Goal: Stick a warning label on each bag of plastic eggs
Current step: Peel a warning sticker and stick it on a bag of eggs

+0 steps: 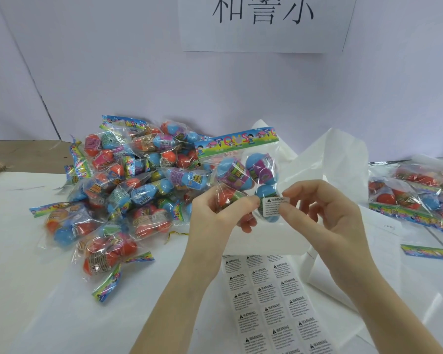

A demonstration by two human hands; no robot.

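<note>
While the left hand [212, 215] grips the lower part of one bag of plastic eggs [243, 180] and lifts it clear of the table [49, 290], the head view shows the bag hanging upright at centre frame, printed header card at 12 o'clock, so a flat stretch of clear film faces the person. Fingers curl round the bag from the 9 o'clock side; thumb lies on the front film, likely to keep it taut. Right hand [325, 215] comes in from 3 o'clock, thumb and forefinger pinching a single warning label [275, 206] by its right edge. Label touches the film low on the bag, over a blue egg; whether it is fully pressed down I cannot tell. Holding it by one edge probably lets the free side land first and be smoothed across. At 6 o'clock from the hands, flat on the table, lies the label sheet [274, 302], close under the right hand for quick reach. At 9 o'clock a loose heap of bags [128, 185] waits, seemingly the unlabelled stock. At 3 o'clock a smaller group of bags [420, 195] lies flatter, perhaps the finished ones, though no labels are legible there. White wrapping sheet [338, 159] sits crumpled behind the hands. Paper sign [264, 21] on the wall at 12 o'clock.
</note>
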